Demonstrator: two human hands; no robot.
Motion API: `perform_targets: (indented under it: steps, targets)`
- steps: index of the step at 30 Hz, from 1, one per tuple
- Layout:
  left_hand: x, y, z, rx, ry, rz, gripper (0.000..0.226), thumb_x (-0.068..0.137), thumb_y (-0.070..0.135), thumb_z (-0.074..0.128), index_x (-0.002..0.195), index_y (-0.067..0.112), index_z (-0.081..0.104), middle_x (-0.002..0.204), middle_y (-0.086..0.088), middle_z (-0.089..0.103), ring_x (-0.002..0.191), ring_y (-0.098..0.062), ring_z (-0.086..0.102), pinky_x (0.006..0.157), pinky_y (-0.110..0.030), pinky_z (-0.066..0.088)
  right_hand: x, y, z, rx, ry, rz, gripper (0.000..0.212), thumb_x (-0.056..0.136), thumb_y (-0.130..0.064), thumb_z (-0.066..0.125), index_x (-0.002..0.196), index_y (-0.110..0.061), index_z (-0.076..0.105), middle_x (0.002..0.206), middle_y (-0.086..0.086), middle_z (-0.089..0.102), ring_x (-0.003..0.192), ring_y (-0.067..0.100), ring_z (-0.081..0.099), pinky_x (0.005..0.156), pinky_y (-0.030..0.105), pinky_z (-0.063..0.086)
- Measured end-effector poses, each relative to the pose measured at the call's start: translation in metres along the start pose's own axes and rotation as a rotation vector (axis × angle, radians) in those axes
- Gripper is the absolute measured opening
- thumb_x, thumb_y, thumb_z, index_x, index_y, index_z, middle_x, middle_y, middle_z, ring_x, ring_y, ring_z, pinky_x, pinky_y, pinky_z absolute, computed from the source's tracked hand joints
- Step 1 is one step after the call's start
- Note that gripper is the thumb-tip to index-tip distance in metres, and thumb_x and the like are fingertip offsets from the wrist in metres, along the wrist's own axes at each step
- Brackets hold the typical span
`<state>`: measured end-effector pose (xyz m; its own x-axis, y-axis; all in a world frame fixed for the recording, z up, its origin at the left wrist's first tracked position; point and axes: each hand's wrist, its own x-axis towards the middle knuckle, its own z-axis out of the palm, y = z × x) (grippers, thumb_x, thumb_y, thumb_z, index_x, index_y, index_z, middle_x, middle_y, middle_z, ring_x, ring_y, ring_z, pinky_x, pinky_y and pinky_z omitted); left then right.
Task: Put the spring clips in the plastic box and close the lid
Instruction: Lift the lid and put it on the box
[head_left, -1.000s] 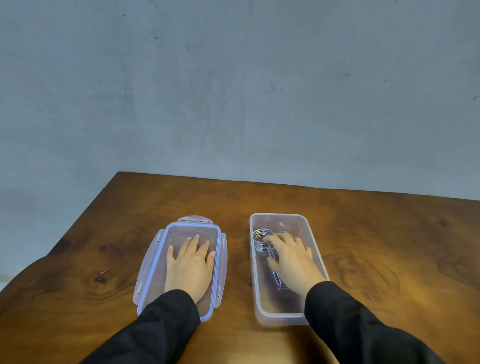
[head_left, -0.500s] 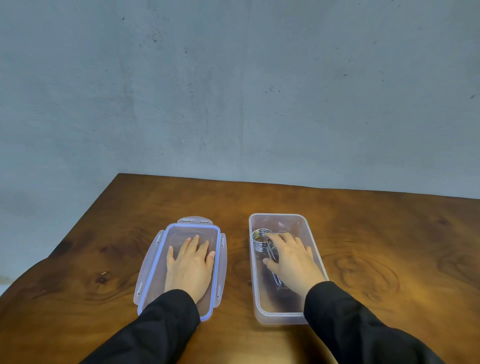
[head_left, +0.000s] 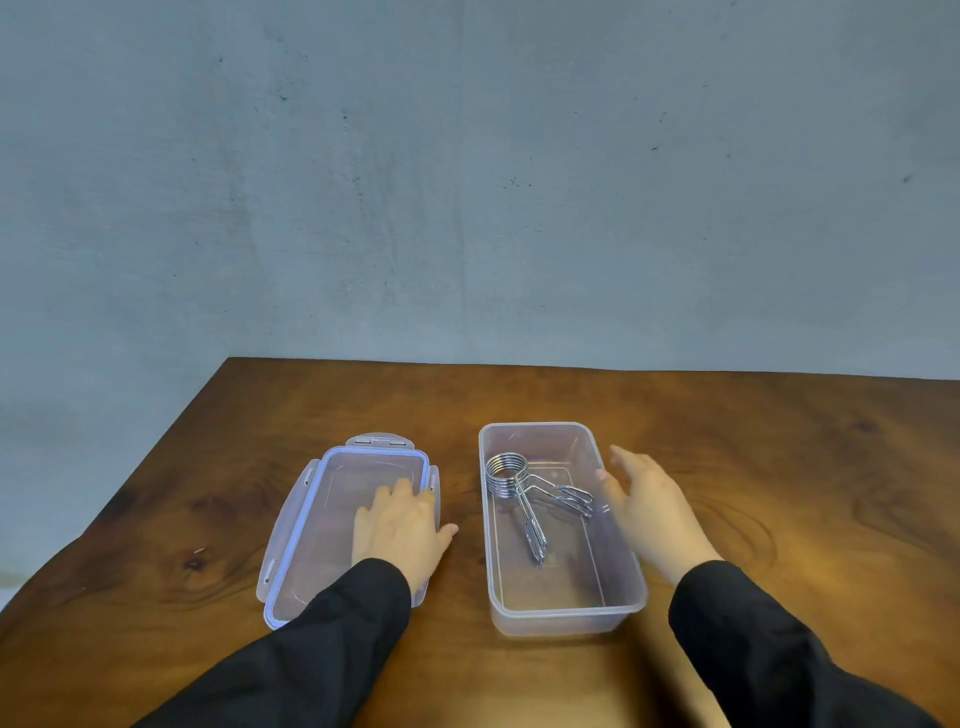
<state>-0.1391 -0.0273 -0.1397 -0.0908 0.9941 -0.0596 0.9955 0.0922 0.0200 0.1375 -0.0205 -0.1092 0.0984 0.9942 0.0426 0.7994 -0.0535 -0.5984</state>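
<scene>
Left hand (head_left: 402, 525) lay flat, fingers spread, on lid (head_left: 317, 525) toward counter's (head_left: 779, 441) left edge, right hand (head_left: 649, 506) open, empty, beside plastic box (head_left: 563, 605), spring clips (head_left: 524, 491) inside box.

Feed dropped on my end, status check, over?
Left hand flat on lid, open. Right hand open, beside box, holding nothing. Spring clips in box, lid not yet on. Nothing in the way.
</scene>
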Motion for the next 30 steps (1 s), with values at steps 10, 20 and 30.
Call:
perform_targets:
  steps: [10,20,30]
  targets:
    - [0.009,0.005,-0.066,-0.006,-0.061,-0.012,0.027,0.097,0.019,0.055,0.117,0.006,0.066,0.113,-0.017,0.069,0.102,-0.035,0.068,0.08,-0.039,0.055,-0.013,0.005,-0.001,0.146,-0.059,0.068,0.049,0.102,-0.039,0.049,0.146,-0.017,0.049,0.141,0.004,0.058,0.124,0.024,0.057,0.092,0.029,0.045]
    - [-0.022,0.013,-0.205,-1.334,0.113,0.094,0.017,0.092,0.015,0.048,0.075,0.011,0.047,0.084,-0.022,0.076,0.055,-0.039,0.067,0.056,-0.045,0.058,-0.015,-0.038,-0.05,0.568,0.038,0.001,0.044,0.101,-0.044,0.048,0.14,-0.024,0.054,0.128,-0.009,0.064,0.11,0.013,0.064,0.094,0.033,0.054]
    - [-0.034,0.039,-0.103,-1.236,0.003,-0.05,0.04,0.101,0.035,0.054,0.067,0.014,0.049,0.064,-0.007,0.054,0.058,-0.019,0.051,0.061,-0.033,0.044,-0.024,-0.008,-0.058,0.642,-0.098,0.168,0.047,0.098,-0.047,0.056,0.072,-0.008,0.059,0.068,0.009,0.062,0.06,0.02,0.055,0.062,0.033,0.049]
